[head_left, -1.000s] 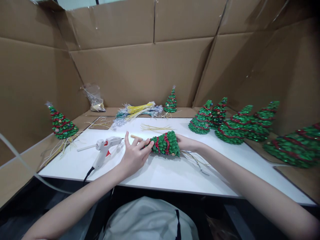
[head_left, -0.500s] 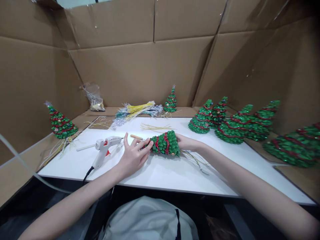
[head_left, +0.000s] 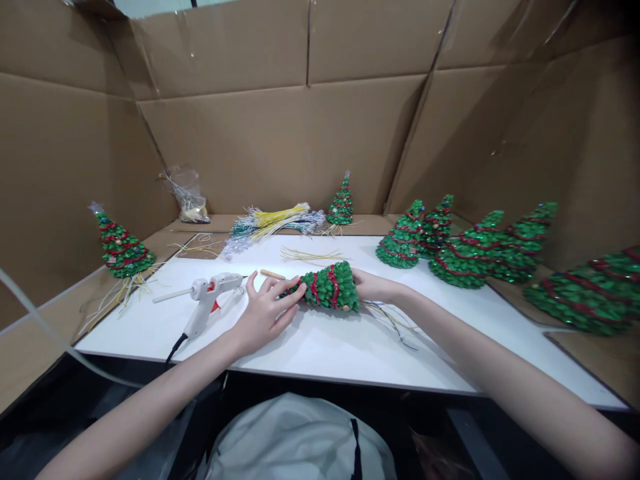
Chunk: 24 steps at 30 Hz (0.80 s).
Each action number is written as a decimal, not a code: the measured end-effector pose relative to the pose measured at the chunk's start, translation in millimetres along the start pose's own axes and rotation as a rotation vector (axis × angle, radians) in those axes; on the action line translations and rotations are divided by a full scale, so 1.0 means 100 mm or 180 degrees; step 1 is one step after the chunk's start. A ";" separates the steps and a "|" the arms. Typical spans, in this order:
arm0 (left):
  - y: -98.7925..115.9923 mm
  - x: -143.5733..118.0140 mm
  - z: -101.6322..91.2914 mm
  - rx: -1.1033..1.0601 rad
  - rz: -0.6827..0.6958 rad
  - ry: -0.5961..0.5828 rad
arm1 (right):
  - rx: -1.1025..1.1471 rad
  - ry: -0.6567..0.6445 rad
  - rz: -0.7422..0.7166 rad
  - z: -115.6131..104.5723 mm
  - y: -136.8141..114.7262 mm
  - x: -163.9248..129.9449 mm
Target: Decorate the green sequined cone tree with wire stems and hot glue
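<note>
A small green Christmas tree (head_left: 330, 287) with red garlands lies on its side between my hands, its tip to the left and its base to the right. My left hand (head_left: 270, 310) has its fingers over the tip end, holding it, with one finger raised. At the base is my right hand (head_left: 373, 285), gripping the rim; its fingertips are hidden behind and inside the tree. Several thin wires (head_left: 393, 317) trail from the base onto the white board. Just beyond my left hand rests a wooden-handled tool (head_left: 273, 274).
A white glue gun (head_left: 203, 303) with a black cord lies left. Bundled wires (head_left: 275, 221), loose yellow wires (head_left: 310, 255) and a plastic bag (head_left: 187, 200) are at the back. Finished-looking trees stand left (head_left: 123, 247), behind (head_left: 341, 202) and right (head_left: 465, 257). Cardboard walls (head_left: 280, 147) surround the board.
My left fingers have shifted slightly on the tip end, spreading a little. The tree and my right hand have hardly moved.
</note>
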<state>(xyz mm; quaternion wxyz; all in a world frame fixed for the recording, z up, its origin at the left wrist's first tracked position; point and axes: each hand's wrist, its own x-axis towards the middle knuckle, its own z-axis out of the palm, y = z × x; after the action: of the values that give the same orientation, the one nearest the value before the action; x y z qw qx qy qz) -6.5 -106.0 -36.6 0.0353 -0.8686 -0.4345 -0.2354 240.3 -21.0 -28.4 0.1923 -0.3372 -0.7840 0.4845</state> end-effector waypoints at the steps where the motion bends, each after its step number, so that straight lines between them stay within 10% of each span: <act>1: -0.01 0.00 0.00 -0.0013 -0.0017 -0.0071 | -0.0017 -0.0002 0.0012 0.00 0.00 0.00; 24: -0.02 -0.01 0.04 -0.0087 -0.0096 -0.0257 | 0.0162 0.0115 0.0068 0.03 0.01 -0.01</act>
<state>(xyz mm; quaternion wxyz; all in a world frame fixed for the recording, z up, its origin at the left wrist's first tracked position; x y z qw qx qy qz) -7.1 -103.9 -41.0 0.0022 -0.8712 -0.4454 -0.2066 239.2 -23.4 -30.7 0.2097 -0.3493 -0.7641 0.5001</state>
